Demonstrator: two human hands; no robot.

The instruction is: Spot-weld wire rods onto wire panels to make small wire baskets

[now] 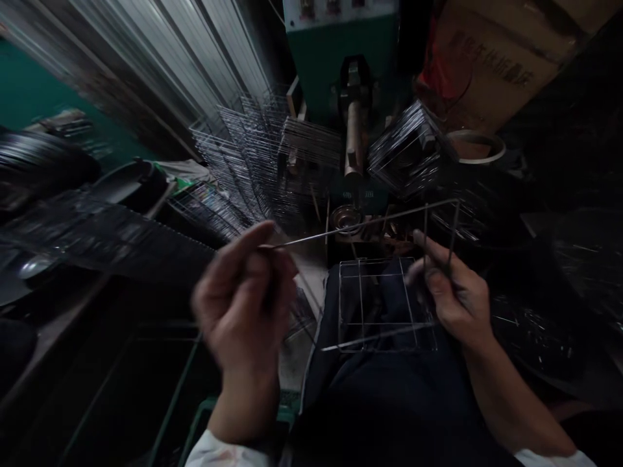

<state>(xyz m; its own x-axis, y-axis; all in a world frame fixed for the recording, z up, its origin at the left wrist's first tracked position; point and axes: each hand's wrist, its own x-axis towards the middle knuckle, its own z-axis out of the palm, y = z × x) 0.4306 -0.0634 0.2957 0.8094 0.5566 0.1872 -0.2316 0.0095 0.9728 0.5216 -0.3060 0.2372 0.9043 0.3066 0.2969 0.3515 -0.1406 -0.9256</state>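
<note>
A thin wire frame [374, 219] is stretched between my two hands, tilted up toward the right. My left hand [246, 298], smeared by motion, is closed on its left end, thumb and forefinger at the wire. The fingers of my right hand [455, 288] pinch the frame's right end, near its short cross wires. Below and behind it, a small wire grid [360, 305] lies over the dark cloth on my lap. Where the two sets of wires overlap near my right hand, I cannot tell whether they touch.
A green machine [318, 71] with a metal arm [354, 136] stands ahead. Stacked wire racks [243, 155] lean at its left, and more wire pieces [406, 149] sit at its right. A cardboard box [506, 58] is at the back right. Dark pans [124, 185] lie on the left.
</note>
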